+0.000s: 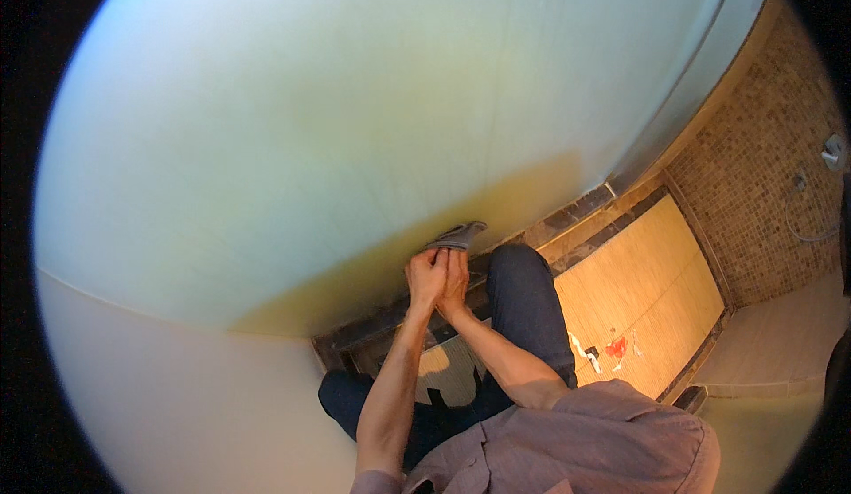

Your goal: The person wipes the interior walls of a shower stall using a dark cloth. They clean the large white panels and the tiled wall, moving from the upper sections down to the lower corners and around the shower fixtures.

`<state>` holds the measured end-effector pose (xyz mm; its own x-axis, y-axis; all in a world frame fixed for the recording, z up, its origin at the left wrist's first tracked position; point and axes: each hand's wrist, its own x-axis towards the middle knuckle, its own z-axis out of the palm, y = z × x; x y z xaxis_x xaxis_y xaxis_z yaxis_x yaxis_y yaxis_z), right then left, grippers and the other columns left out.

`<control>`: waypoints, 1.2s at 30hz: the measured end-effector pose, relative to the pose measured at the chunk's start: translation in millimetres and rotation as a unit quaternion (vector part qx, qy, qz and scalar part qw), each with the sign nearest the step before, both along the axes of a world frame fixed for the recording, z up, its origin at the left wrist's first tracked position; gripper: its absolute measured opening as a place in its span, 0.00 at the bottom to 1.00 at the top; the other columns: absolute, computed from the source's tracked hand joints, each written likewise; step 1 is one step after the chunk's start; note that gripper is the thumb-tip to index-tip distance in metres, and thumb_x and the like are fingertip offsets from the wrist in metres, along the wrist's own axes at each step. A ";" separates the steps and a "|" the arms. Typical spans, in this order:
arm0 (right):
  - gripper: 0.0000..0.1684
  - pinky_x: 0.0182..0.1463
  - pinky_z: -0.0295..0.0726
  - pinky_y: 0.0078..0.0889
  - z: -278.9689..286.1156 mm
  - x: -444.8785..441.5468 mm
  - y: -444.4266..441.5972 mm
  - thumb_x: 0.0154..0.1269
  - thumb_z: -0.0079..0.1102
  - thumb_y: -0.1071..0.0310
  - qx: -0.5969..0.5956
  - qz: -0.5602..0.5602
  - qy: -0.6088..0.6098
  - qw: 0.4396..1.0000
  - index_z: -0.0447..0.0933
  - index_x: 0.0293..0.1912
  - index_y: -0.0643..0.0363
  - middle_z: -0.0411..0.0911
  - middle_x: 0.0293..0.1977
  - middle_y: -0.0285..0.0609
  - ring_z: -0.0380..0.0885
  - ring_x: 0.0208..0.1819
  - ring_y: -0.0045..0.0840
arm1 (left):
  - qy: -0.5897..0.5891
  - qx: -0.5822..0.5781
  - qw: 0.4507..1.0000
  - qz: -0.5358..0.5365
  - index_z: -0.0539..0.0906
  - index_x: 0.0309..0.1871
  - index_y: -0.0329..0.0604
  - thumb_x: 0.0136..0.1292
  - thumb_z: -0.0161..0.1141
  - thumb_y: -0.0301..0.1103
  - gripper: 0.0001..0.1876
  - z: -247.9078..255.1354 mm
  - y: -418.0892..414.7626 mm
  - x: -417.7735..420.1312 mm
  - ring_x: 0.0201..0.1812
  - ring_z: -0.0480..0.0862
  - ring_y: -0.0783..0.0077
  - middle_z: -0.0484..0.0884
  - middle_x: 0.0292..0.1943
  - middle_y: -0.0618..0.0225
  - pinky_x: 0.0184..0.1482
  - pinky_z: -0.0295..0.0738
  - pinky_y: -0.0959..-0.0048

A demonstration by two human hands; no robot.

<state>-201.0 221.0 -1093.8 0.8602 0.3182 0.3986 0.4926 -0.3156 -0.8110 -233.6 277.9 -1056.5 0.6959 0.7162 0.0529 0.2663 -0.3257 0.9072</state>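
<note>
A frosted glass panel (372, 115) fills most of the view before me. Near its lower edge, a grey cloth (459, 235) is bunched against the glass. My left hand (425, 278) and my right hand (455, 281) are side by side and touching, both closed on the cloth. The fingertips are partly hidden behind the hands and the fabric. Below the hands runs a dark stone ledge (572, 211) along the foot of the panel.
My bent knees lie on both sides of my arms. To the right, red and white scraps (617, 347) lie on a ribbed beige floor (645, 281). A mosaic-tiled wall (751, 161) with a hose and metal fitting stands beyond; a plain pale wall (199, 394) is at left.
</note>
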 end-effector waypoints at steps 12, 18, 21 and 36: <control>0.34 0.80 0.44 0.48 60.4 55.7 40.2 0.80 0.36 0.59 0.182 -0.224 -0.037 0.957 0.51 0.72 0.78 0.45 0.75 0.72 0.44 0.77 0.59 | -0.237 -0.191 0.952 -0.032 0.85 0.54 0.30 0.74 0.59 0.33 0.15 54.6 -3.3 -37.7 0.49 0.82 0.75 0.87 0.48 0.63 0.54 0.75 0.75; 0.35 0.77 0.54 0.41 -44.4 72.3 54.8 0.82 0.31 0.56 0.212 -0.349 0.184 0.894 0.51 0.73 0.75 0.55 0.73 0.67 0.58 0.74 0.51 | -0.171 -0.228 0.958 0.019 0.77 0.62 0.26 0.74 0.58 0.37 0.22 4.0 -4.4 -56.1 0.55 0.83 0.67 0.86 0.54 0.54 0.58 0.76 0.70; 0.32 0.69 0.68 0.48 -104.7 89.2 56.6 0.81 0.34 0.56 0.178 -0.417 0.224 0.863 0.61 0.69 0.74 0.70 0.64 0.67 0.71 0.65 0.53 | -0.150 -0.258 0.954 0.021 0.72 0.66 0.25 0.75 0.58 0.39 0.26 -7.7 -7.6 -59.5 0.57 0.83 0.64 0.85 0.55 0.52 0.58 0.76 0.68; 0.26 0.70 0.67 0.51 -70.7 -67.7 103.7 0.76 0.36 0.57 0.403 -0.063 0.813 0.414 0.69 0.67 0.53 0.70 0.67 0.46 0.68 0.67 0.40 | -0.187 -0.223 0.941 0.173 0.67 0.69 0.24 0.74 0.58 0.36 0.28 -2.0 26.4 -114.0 0.51 0.85 0.67 0.86 0.51 0.55 0.50 0.79 0.71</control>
<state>-268.7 324.7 -1164.5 0.1893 0.5579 -0.8080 -0.8922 0.4413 0.0957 -347.6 304.3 -1058.5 0.4091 0.9056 -0.1119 -0.0788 0.1572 0.9844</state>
